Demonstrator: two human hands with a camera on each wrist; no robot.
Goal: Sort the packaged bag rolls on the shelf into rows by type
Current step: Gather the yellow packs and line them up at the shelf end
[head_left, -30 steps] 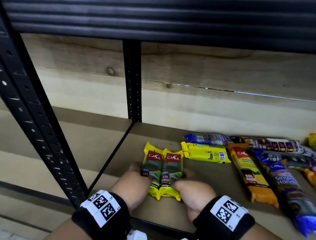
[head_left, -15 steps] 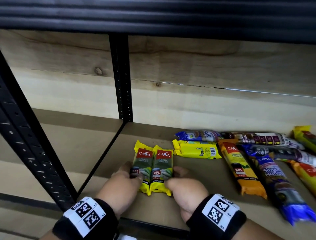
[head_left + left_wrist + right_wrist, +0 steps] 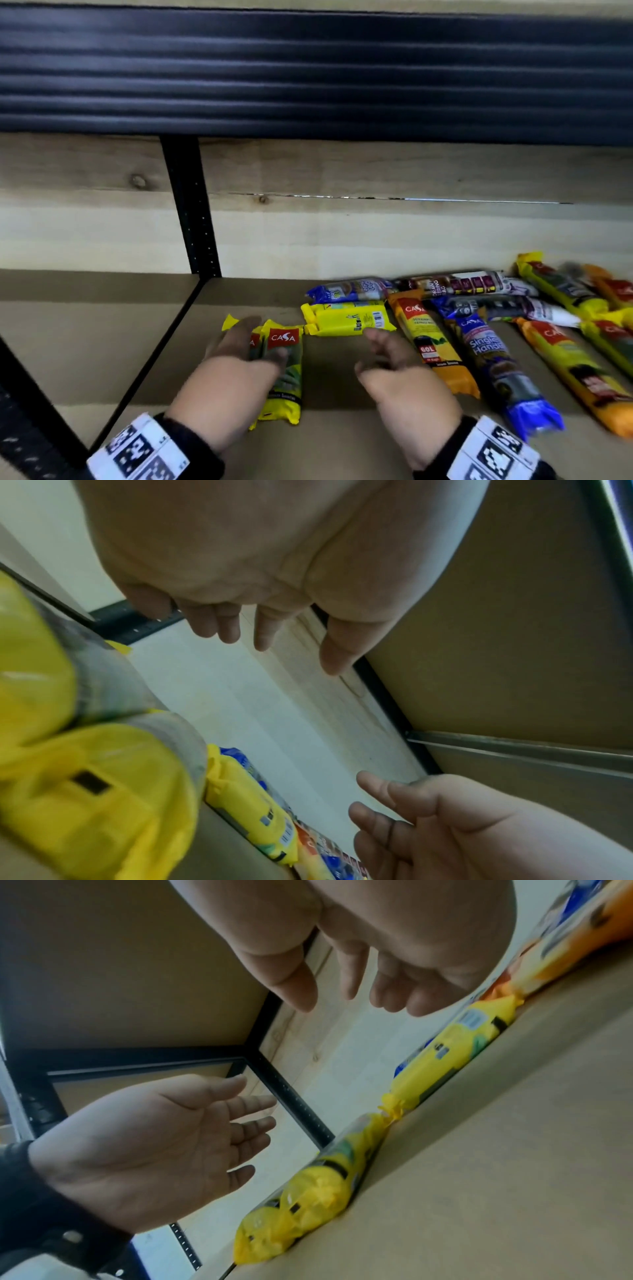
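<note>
While both hands hover empty, left hand (image 3: 236,371) fingers spread above two yellow Casa 25L rolls (image 3: 282,370) lying side by side on shelf (image 3: 329,442). Right hand (image 3: 402,380) fingers loosely apart near sideways yellow pack (image 3: 346,318).

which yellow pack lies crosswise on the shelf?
The plain yellow pack with the barcode, just beyond the right hand. It lies sideways; the two yellow CASA packs run front to back.

I see two Casa 25L packs (image 3: 279,370) side by side at front-left of shelf board (image 3: 342,452), w/ L hand (image 3: 236,370) above them. Burnett pack (image 3: 347,319) crosswise just behind-right; R hand (image 3: 397,373) in front of it. Casa 60L roll (image 3: 433,342) & Single Handle roll (image 3: 493,359) lie lengthwise further right. Upright post (image 3: 190,205) behind-left.
</note>
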